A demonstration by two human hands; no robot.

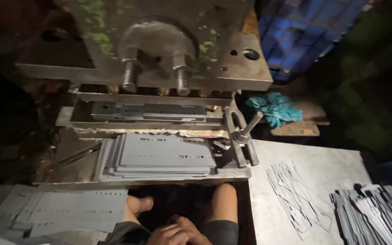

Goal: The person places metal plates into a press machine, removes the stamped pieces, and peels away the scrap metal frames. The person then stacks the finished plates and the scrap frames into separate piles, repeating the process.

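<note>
Currently both hands sit low at the bottom edge of frame, resting together in the person's lap between the knees. The left hand (168, 235) and right hand (195, 230) touch each other, fingers loosely curled, gripping nothing that shows; whether they are fully closed I cannot tell, light is poor there.

Nearest work: a stack of grey punched sheet-metal plates (162, 156) on the press bed, straight ahead of and above the hands, well apart from them, lying flat with edges slightly fanned. Second pile of similar plates (64, 208) lies on the surface to the left, just beside the left knee and closer to the left hand than the bed stack.

Above the bed stack: the die set (148, 111), and over it the press ram (155, 50) with two threaded studs hanging down. A clamp with a bolt (242, 136) sits at the right end of the bed.

Right side: metal table (332, 163) carrying thin cut-out strips (296, 195) and a heap of dark narrow strips (373, 211) at the far right. A teal rag (273, 109) lies behind the table.
</note>
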